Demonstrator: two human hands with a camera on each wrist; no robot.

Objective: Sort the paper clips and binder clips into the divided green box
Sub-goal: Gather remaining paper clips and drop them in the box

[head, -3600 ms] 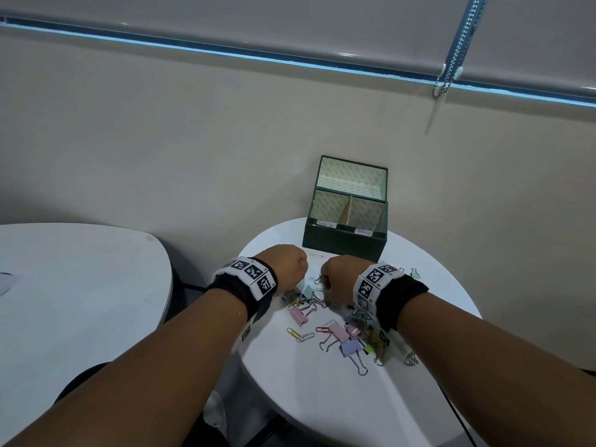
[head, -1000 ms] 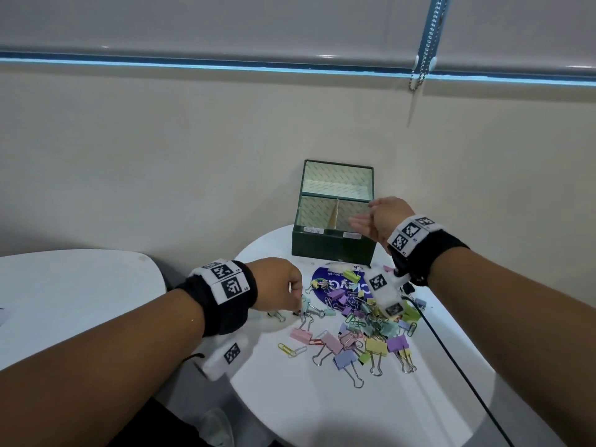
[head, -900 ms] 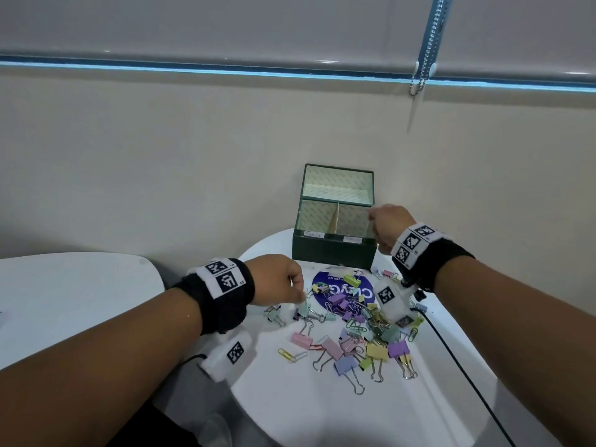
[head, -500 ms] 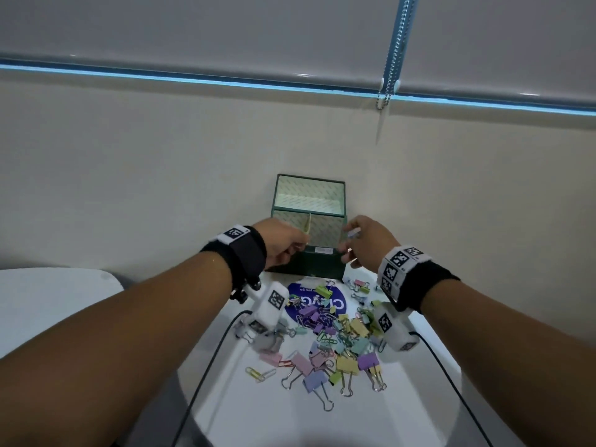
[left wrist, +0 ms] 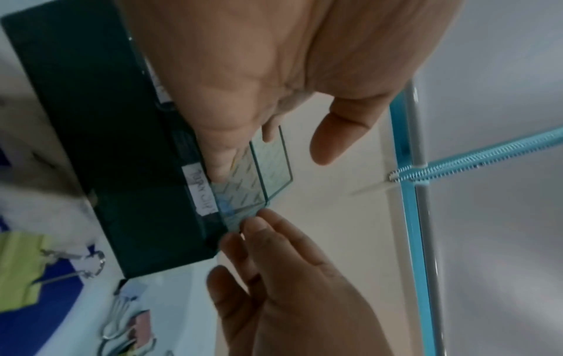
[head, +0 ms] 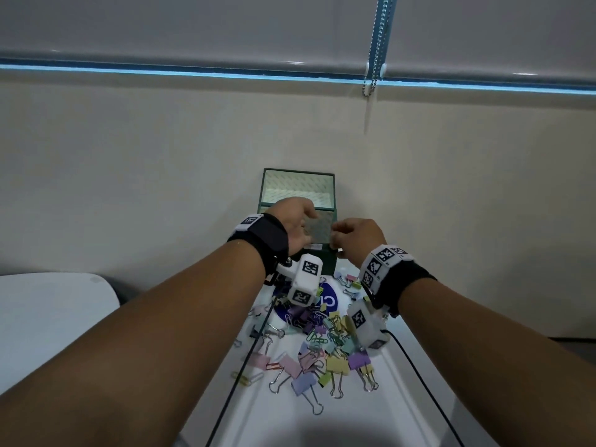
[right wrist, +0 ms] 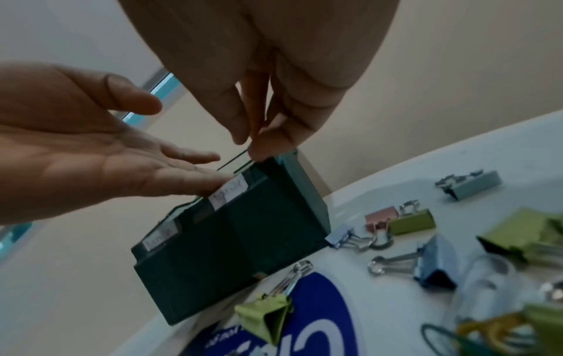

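The green box (head: 326, 264) stands at the table's far edge with its lid (head: 296, 185) up; its dark front (right wrist: 228, 253) carries two white labels (right wrist: 230, 192). My left hand (head: 292, 221) hovers over the box, palm empty and fingers straight (right wrist: 182, 173), touching the front rim by a label. My right hand (head: 354, 237) is at the box's right corner, its fingertips (left wrist: 262, 216) on the rim and the thumb apart. A small blue thing (left wrist: 225, 204) lies in the right compartment. Pastel binder clips and paper clips (head: 322, 343) are heaped near me.
The round white table (head: 322, 421) has a blue round sticker (head: 329, 298) under the heap. Black cables (head: 232, 391) run from both wristbands across it. A second white table (head: 48, 317) lies to the left. A wall stands right behind the box.
My left hand has risen from the clip heap to the box and spread its fingers. My right hand stays at the box's right side; the pale thing it pinched no longer shows.
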